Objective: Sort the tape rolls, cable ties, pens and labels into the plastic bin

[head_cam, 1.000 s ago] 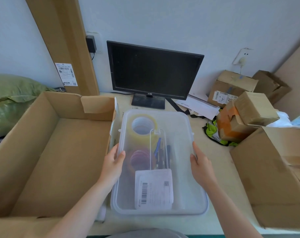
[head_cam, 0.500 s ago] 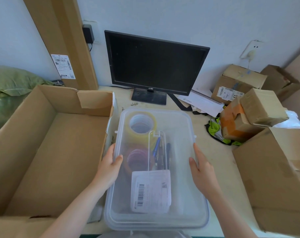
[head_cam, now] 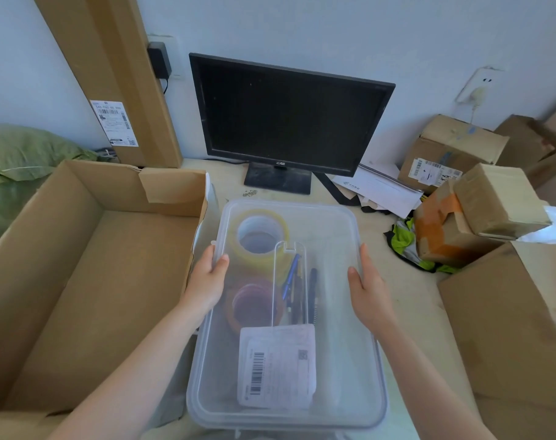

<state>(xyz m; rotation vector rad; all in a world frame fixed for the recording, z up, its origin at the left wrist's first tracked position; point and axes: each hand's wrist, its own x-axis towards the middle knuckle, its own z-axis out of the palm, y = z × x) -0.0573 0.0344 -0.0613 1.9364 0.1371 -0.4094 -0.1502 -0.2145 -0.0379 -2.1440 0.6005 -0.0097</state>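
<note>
Clear plastic makes up the plastic bin (head_cam: pixel 289 204), which sits on the pale desk (head_cam: pixel 407 296) directly in front of the person, its long side running away from the camera. The left grip (head_cam: pixel 206 277), a bare hand, clasps the bin's left edge with the thumb lying on top and the fingers curled over the outer side. The right grip (head_cam: pixel 370 290) clasps the right edge the same way, thumb on top and fingers down along the rim. Seen hazily through the plastic, a yellow tape roll (head_cam: pixel 281 230) lies at the far end, with an orange tape roll (head_cam: pixel 230 308) nearer, on the left. Several pens (head_cam: pixel 291 277) lie lengthwise just right of the rolls. A white label (head_cam: pixel 276 366) with a barcode rests at the near end. Whether cable ties are inside cannot be told. An open cardboard box (head_cam: pixel 79 281) stands just left of the bin. A dark monitor (head_cam: pixel 286 115) stands behind it, against the wall. Closed cartons (head_cam: pixel 508 312) crowd the right side of the desk.
</note>
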